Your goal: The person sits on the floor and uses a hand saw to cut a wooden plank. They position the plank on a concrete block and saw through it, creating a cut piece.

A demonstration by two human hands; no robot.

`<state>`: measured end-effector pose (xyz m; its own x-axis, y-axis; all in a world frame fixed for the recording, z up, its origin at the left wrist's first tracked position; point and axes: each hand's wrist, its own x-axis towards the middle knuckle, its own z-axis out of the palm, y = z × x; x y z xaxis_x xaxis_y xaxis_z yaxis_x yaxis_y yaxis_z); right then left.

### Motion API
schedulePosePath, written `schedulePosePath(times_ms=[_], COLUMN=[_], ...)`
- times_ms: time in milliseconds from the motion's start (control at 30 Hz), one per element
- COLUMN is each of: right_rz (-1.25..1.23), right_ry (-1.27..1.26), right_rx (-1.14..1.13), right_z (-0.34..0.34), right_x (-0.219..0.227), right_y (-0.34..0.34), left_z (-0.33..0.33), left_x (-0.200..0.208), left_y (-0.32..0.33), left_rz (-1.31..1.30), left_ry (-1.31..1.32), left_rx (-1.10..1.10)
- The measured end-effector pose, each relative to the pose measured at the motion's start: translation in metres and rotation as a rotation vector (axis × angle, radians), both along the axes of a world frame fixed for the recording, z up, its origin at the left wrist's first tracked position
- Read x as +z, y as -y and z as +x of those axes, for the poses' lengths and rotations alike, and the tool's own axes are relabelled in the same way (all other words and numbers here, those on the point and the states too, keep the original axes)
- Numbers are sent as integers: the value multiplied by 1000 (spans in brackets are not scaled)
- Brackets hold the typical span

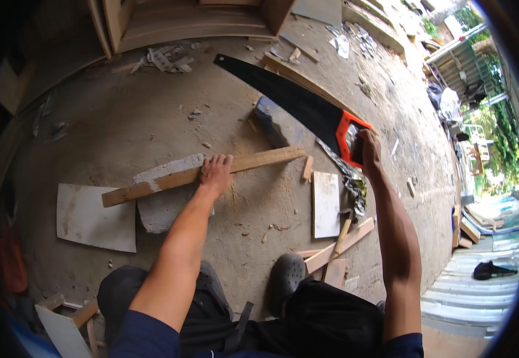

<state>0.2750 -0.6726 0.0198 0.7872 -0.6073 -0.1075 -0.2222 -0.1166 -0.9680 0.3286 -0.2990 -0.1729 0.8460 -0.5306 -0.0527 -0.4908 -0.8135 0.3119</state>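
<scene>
A long wooden batten point(170, 181) lies across a grey concrete block point(163, 210) in front of me. My left hand point(216, 173) is closed over the batten near its middle, fingers wrapped on the far edge. In my right hand point(368, 150) is a handsaw point(289, 93) with a black blade and an orange and black handle. The blade points up and to the left, apart from the batten. Beyond the batten's right end sits a blue and grey block point(277, 122), partly behind the saw.
White boards lie left point(95, 218) and right point(326, 204) of the batten. A hammer point(341, 235) and wood offcuts point(355, 237) rest near my right shoe point(287, 277). A wooden cabinet frame point(194, 27) stands at the far side. Paper scraps point(167, 58) litter the floor.
</scene>
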Motion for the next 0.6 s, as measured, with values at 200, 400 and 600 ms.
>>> schedulePosePath(times_ms=[200,400,600], right_rz=[48,-17,17], right_ry=[-181,-384,-460], right_rx=[37,196,403], right_z=[-10,-24,1], right_x=[-61,-124,-160], right_y=[1,50,80], left_z=[-1,-2,0], left_x=[7,-14,3], left_y=[-12,-61,-74], left_rz=[-183,-275,-410], left_ry=[88,390,303], left_rx=[-60,94,465])
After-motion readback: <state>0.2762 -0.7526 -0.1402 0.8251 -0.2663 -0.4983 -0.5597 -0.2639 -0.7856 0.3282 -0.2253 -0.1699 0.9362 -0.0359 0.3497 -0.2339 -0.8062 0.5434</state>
